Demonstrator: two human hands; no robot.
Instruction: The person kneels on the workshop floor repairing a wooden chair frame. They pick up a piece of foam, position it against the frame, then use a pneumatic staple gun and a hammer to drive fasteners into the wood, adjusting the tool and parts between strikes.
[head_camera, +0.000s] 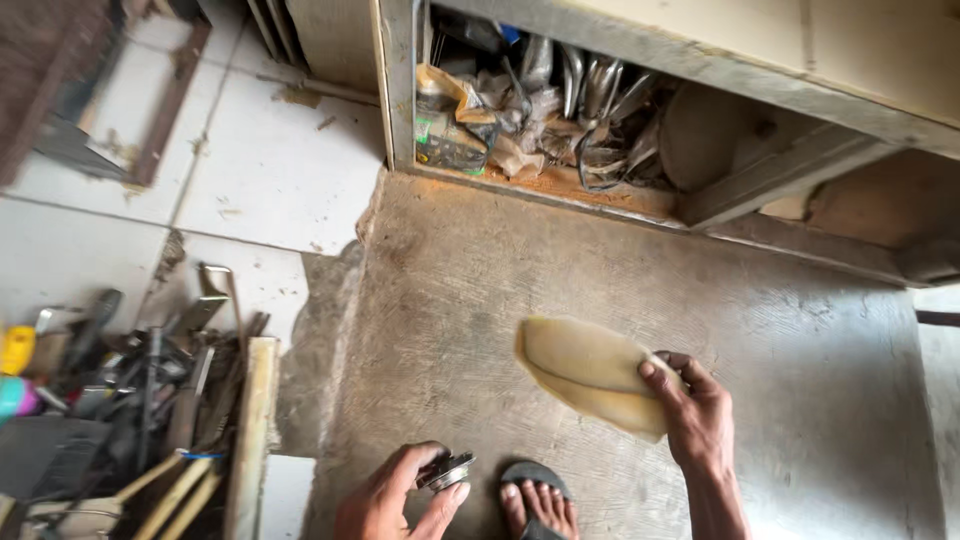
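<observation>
Item one: a small round metal fitting (447, 471), chromed, with a dark ribbed part, is gripped in the left hand (392, 497) between thumb and curled fingers, low in the frame and just beside a sandalled foot (538, 500). Item two: a pale yellow folded sheet (590, 372), limp and leathery in look, is pinched at its near corner by the right hand (697, 415), fingers closed narrowly over the edge; most of the sheet hangs free above the worn concrete slab (560, 270). Item three: a heap of hand tools (130, 400) with wooden handles is noted at the left, on the tiled floor (260, 170). Item four: an open wooden cabinet (700, 70) is noted at the top, stuffed with metal parts and crumpled bags (540, 110). Hazards, as judged: the sheet is held by one corner only, so it could be lost from the pinch or dragged across the gritty slab and soiled. The fitting is held by a light fingertip grip; if let slip, it could be dropped onto the toes just beside it or rolled off into the tool heap and lost among the clutter. Its make-up cannot be told, being small and partly covered.
</observation>
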